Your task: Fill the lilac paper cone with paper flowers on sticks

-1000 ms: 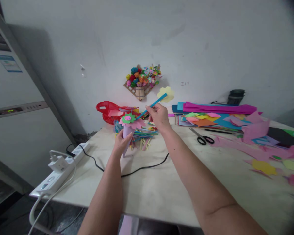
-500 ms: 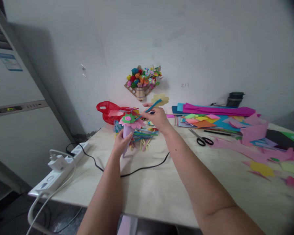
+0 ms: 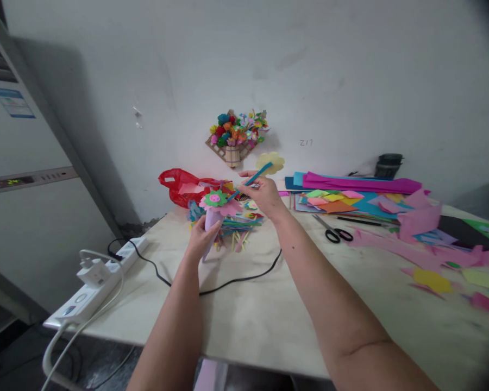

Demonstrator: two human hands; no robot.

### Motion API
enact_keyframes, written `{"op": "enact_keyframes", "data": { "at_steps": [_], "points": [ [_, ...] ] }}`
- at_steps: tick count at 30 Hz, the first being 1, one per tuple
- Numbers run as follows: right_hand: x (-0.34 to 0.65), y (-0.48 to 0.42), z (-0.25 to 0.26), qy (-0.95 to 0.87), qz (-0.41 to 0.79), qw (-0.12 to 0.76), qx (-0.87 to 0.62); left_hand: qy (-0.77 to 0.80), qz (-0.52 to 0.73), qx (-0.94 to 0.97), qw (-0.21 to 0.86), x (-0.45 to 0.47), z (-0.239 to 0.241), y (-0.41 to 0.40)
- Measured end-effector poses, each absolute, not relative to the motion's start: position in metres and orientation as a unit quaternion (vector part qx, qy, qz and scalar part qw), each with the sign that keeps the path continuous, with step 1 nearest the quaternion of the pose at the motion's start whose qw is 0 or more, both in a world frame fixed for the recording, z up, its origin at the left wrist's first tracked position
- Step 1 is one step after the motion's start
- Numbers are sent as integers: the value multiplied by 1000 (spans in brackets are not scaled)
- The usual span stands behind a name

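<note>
My left hand [image 3: 202, 232] is closed around a lilac paper cone [image 3: 213, 218], which is held upright and slightly tilted above the table. At the cone's mouth sits a pink and green paper flower [image 3: 217, 199]. My right hand [image 3: 264, 196] pinches the blue stem [image 3: 255, 177] of a pale yellow paper flower [image 3: 270, 163]. The stem slants down left, its lower end close to the cone's mouth; whether it is inside I cannot tell. Behind the cone lies a pile of coloured paper strips [image 3: 241, 223].
A red plastic bag [image 3: 175, 187] lies behind my left hand. To the right are scissors [image 3: 333, 229], a black pencil [image 3: 358, 221], stacked coloured sheets [image 3: 362, 183] and pink scraps [image 3: 421, 220]. A power strip [image 3: 101, 288] and black cable [image 3: 240, 279] lie on the table [image 3: 264, 320].
The yellow flower has shifted slightly right and turned a little in my right hand. My left hand still holds the cone in about the same place. The view has moved slightly.
</note>
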State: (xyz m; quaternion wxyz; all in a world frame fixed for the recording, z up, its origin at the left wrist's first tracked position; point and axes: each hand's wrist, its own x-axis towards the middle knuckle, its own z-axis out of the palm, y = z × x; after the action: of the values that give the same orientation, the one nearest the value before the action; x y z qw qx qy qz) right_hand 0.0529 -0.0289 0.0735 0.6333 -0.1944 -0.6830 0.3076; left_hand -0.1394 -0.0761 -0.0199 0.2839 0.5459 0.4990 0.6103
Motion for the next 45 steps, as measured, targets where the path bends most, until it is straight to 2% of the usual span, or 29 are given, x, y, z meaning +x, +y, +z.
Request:
{"op": "enact_keyframes", "data": {
  "at_steps": [7, 11, 16, 20, 26, 34, 39, 45],
  "points": [
    [45, -26, 71, -684, 248, 631, -271, 510, 640, 530, 222, -137, -18, -75],
    [38, -25, 69, -662, 242, 652, -279, 538, 652, 517, 132, -145, -25, -66],
    [35, -26, 66, -592, 335, 677, -282, 581, 639, 502, 31, -151, -31, -60],
    [30, -34, 67, -538, 441, 655, -294, 603, 643, 472, -25, -147, -27, -66],
    [25, -36, 65, -501, 465, 663, -304, 590, 664, 456, -56, -142, -23, -68],
    [33, -27, 63, -489, 431, 687, -323, 537, 706, 461, -33, -142, -29, -62],
    [30, -33, 66, -485, 478, 655, -327, 556, 683, 472, -40, -143, -30, -64],
    [22, -34, 61, -477, 420, 700, -325, 569, 670, 475, -54, -144, -27, -65]
  ]
}}
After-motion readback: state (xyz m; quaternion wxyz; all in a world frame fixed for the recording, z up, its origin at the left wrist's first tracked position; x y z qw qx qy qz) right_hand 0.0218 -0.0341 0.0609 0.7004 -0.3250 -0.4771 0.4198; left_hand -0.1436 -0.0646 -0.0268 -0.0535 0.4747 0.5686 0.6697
